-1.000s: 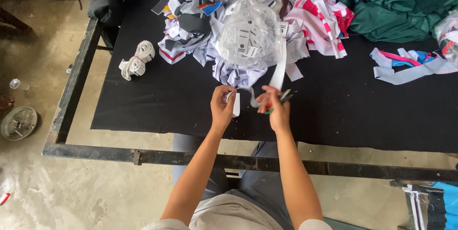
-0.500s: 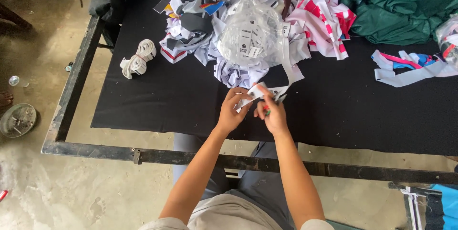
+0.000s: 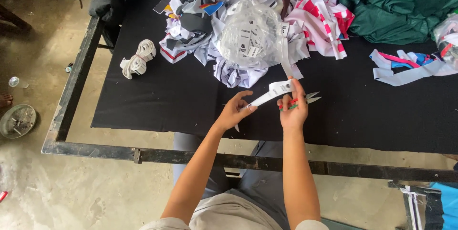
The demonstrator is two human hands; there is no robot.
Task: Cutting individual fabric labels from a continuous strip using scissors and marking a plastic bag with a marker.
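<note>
My left hand (image 3: 233, 112) and right hand (image 3: 292, 111) both pinched a white label strip (image 3: 269, 94) over the black table (image 3: 157, 101); the right also clamped small snips (image 3: 305, 100), blades toward 3 o'clock. At 12, a clear bag of white tags (image 3: 248, 34) sat on mixed fabric scraps (image 3: 191, 25). Green cloth (image 3: 396, 6) lay at 1, a white elastic bundle (image 3: 138, 58) at 10.
</note>
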